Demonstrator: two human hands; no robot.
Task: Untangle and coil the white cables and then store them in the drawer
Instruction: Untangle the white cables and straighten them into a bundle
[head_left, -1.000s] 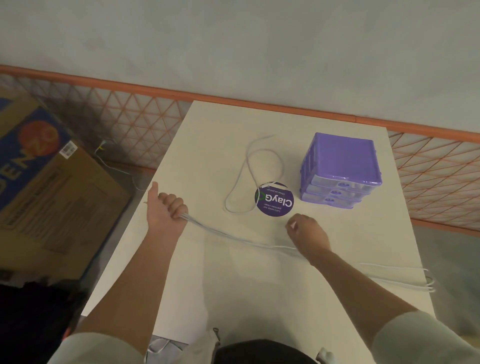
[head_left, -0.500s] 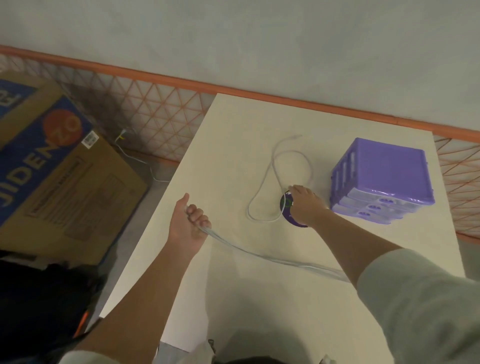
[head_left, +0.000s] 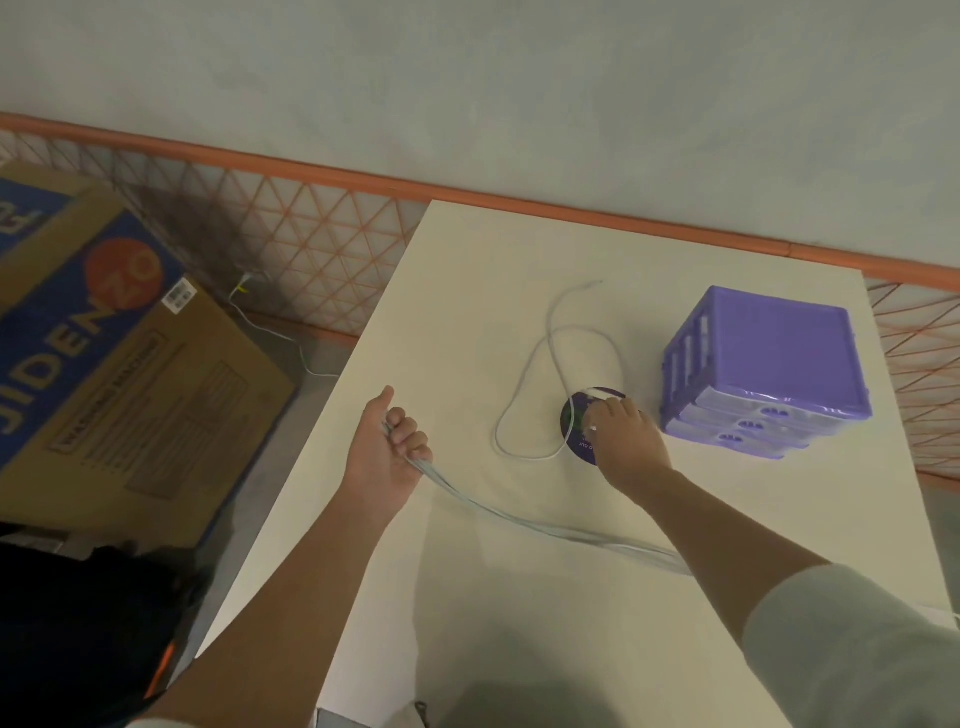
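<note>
White cables (head_left: 524, 525) — thin, seemingly bundled

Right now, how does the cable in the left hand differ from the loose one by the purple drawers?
The bundled cable runs as several nearly straight strands side by side; the looped cable is a single strand curled into an open loop. The left hand grips the bundle in its fist; the right hand pinches only the looped cable's end, over a purple disc. Both are white and lie on the table.

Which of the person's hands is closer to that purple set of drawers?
The right hand, beside the purple drawer unit and over a round purple lid. The left hand grips cables near the table's opposite edge.
</note>
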